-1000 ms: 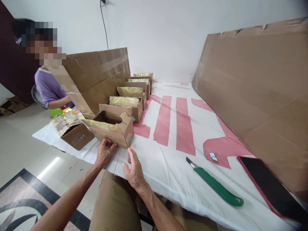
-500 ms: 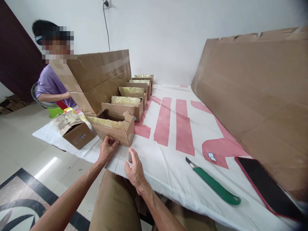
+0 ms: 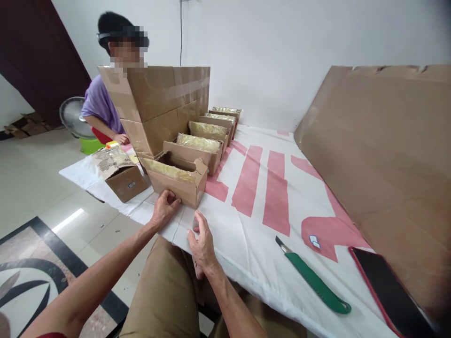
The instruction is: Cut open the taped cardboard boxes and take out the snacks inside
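Note:
An open-topped cardboard box [image 3: 172, 185] with a notched end and yellowish film along one long side is the nearest in a row. My left hand [image 3: 165, 206] is closed against its near lower edge, fingers curled. Whether anything is in those fingers is hidden. To the right, just short of the box's near corner, my right hand [image 3: 201, 241] is open over the tablecloth, holding nothing. More boxes with film-lined sides [image 3: 199, 143] stand behind. A closed cardboard carton [image 3: 127, 184] is left of the near box.
A green utility knife [image 3: 317, 284], blade out, lies on the white tablecloth [image 3: 243, 256] at right, near a phone [image 3: 387, 291]. A large cardboard sheet [image 3: 387, 155] leans along the right. Stacked cartons [image 3: 151, 91] separate me from a person in purple [image 3: 100, 103]. Pink strips [image 3: 276, 192] mark the cloth.
My view has turned a little left, so everything appears farther right. Both hands keep nearly the same place by the near box, and the other person's head has turned slightly.

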A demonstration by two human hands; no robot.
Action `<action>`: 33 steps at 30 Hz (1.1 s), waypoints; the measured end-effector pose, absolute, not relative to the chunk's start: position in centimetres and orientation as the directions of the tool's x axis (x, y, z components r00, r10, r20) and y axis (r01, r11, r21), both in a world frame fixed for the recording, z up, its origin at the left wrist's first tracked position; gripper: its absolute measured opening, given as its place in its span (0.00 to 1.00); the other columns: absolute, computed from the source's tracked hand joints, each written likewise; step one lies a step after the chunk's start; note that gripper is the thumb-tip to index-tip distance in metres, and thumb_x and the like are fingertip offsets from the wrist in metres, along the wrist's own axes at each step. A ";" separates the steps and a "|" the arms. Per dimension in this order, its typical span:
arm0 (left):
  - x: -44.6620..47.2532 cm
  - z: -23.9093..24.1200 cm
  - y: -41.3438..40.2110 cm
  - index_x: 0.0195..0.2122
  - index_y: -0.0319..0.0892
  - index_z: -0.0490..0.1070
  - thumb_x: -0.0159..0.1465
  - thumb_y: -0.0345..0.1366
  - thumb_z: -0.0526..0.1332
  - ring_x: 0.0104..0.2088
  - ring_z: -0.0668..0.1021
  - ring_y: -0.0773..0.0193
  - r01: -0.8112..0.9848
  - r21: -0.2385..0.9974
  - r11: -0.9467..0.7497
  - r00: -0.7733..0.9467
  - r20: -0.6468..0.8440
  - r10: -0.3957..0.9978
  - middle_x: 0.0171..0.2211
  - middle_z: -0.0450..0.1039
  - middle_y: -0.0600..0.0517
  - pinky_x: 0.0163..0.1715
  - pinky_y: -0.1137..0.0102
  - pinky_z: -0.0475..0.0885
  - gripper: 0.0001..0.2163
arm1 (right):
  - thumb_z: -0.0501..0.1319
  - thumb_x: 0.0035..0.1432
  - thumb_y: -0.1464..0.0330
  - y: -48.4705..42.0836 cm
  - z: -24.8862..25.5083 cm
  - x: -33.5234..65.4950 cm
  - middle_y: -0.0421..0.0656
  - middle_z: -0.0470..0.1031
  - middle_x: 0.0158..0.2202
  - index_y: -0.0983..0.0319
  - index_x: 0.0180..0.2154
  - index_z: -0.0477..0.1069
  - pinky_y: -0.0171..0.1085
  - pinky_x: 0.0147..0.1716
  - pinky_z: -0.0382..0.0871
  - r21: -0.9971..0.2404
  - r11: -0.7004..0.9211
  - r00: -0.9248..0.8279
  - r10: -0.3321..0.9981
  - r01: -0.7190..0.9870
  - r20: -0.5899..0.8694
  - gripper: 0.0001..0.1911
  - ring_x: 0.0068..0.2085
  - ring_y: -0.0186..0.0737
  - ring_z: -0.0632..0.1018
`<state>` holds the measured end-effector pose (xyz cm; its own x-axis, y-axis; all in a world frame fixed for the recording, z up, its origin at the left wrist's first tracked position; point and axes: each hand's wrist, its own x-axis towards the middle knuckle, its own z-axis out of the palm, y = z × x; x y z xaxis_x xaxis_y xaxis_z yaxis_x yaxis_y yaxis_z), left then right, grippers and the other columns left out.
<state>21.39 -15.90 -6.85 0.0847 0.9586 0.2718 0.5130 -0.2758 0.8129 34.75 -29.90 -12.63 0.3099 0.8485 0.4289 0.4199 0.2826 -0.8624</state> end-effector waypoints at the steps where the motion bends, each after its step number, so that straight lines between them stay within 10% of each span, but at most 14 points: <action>1: 21.3 -6.7 -15.7 0.30 0.46 0.66 0.53 0.43 0.66 0.29 0.71 0.63 0.513 0.815 -0.269 0.091 0.260 0.961 0.26 0.68 0.56 0.35 0.67 0.69 0.11 | 0.59 0.58 0.75 -29.9 -12.6 34.8 0.55 0.71 0.66 0.62 0.67 0.65 0.44 0.49 0.82 -0.863 0.281 0.309 0.850 0.419 0.426 0.35 0.63 0.51 0.76; 33: 23.0 -5.4 -12.0 0.27 0.46 0.62 0.53 0.40 0.66 0.26 0.68 0.66 0.519 0.812 -0.266 0.201 0.187 0.962 0.21 0.64 0.60 0.31 0.70 0.63 0.12 | 0.58 0.59 0.71 -30.0 -12.7 34.7 0.55 0.72 0.64 0.62 0.64 0.67 0.42 0.47 0.81 -0.885 0.244 0.343 0.855 0.396 0.390 0.31 0.60 0.49 0.77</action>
